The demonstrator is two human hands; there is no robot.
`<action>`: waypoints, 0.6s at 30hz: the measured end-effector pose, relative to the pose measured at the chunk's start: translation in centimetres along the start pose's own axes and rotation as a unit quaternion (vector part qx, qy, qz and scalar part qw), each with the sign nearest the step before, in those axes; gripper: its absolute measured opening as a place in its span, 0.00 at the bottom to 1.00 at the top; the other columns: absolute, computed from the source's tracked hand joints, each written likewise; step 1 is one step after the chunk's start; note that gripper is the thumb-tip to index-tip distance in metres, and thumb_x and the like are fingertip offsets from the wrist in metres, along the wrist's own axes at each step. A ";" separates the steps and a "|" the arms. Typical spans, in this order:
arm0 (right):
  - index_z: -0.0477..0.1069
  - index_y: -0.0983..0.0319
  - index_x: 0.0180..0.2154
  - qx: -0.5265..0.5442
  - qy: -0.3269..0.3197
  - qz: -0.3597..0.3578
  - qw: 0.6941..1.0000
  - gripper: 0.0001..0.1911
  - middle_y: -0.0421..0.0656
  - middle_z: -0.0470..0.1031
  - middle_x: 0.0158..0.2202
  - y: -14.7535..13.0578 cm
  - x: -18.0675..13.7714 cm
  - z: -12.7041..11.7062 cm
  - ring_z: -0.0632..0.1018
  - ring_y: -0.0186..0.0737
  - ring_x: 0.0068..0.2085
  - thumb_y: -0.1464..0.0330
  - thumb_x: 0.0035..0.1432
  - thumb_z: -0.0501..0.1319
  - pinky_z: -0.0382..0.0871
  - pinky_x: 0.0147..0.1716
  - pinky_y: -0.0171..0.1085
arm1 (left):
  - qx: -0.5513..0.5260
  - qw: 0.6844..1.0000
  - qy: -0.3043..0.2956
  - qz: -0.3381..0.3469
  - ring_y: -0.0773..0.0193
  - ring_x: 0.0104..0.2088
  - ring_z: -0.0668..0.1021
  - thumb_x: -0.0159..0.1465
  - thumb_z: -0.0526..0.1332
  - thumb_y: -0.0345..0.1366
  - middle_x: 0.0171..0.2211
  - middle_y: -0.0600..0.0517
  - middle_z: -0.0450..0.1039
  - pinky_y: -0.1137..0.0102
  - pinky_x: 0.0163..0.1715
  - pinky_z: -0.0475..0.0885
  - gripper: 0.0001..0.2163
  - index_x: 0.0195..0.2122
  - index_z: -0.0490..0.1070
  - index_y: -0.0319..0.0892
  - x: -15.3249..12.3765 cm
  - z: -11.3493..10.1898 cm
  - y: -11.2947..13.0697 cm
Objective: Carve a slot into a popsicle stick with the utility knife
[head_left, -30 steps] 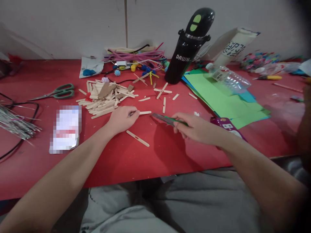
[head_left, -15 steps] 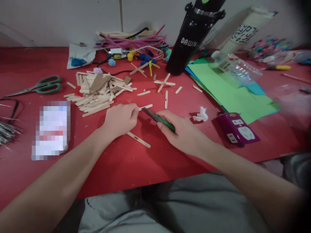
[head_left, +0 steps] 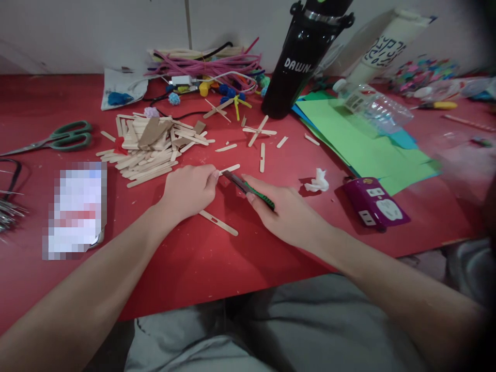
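The left hand (head_left: 189,188) is closing its thumb and fingers on 1 wooden stick (head_left: 233,168), which is pointing between 2 and 3 o'clock. The right hand (head_left: 281,209), at 4 o'clock from this stick, is gripping a green and dark cutter knife (head_left: 240,185), whose blade end is aiming to 10 o'clock.

1 second ago the knife was staying off the stick's free tip; now its blade end is lying at the stick, close beside the left fingertips (if it is already biting the wood, I cannot tell). In my judgement, the work is therefore passing from approaching to cutting, and the left fingertips are needing care.

Farther out, 1 slotted stick (head_left: 225,227) is lying at 6 o'clock, a pile of sticks (head_left: 151,155) is spreading at 9 o'clock, and 2 crossed sticks (head_left: 259,130) are resting at 1 o'clock.
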State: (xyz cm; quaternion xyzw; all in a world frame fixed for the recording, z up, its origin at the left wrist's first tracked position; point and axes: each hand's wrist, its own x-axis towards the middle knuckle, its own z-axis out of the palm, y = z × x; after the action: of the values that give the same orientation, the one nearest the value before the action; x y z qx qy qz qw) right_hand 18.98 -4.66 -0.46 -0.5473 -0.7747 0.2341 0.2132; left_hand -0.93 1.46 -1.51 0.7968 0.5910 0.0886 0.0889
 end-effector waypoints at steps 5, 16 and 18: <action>0.64 0.61 0.62 -0.014 -0.005 0.007 1.000 0.25 0.48 0.81 0.41 -0.2 0.1 0.0 0.81 0.49 0.40 0.69 0.63 0.52 0.74 0.37 0.41 | -0.037 0.999 0.019 0.006 0.60 0.26 0.71 0.65 0.52 0.40 0.23 0.50 0.72 0.67 0.23 0.51 0.14 0.25 0.70 0.44 0.1 0.1 0.0; 0.65 0.63 0.60 -0.046 -0.014 0.005 0.999 0.25 0.49 0.81 0.41 -0.3 0.2 0.2 0.81 0.50 0.41 0.70 0.62 0.51 0.74 0.37 0.42 | -0.042 0.999 0.026 -0.005 0.60 0.26 0.72 0.64 0.53 0.40 0.22 0.51 0.71 0.67 0.24 0.52 0.13 0.25 0.71 0.45 0.1 0.1 0.0; 0.66 0.62 0.59 -0.056 -0.014 -0.005 0.998 0.24 0.49 0.81 0.42 -0.2 0.2 0.2 0.81 0.50 0.40 0.71 0.62 0.51 0.74 0.36 0.42 | -0.036 0.999 0.025 -0.002 0.59 0.26 0.72 0.64 0.53 0.40 0.23 0.51 0.72 0.67 0.24 0.52 0.13 0.24 0.70 0.45 0.1 0.1 0.0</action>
State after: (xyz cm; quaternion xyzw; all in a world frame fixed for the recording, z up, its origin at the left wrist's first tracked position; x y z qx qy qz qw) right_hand 18.65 -4.61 -0.44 -0.5510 -0.7923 0.1968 0.1729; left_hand -0.87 1.53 -1.65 0.7895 0.5911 0.1292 0.1031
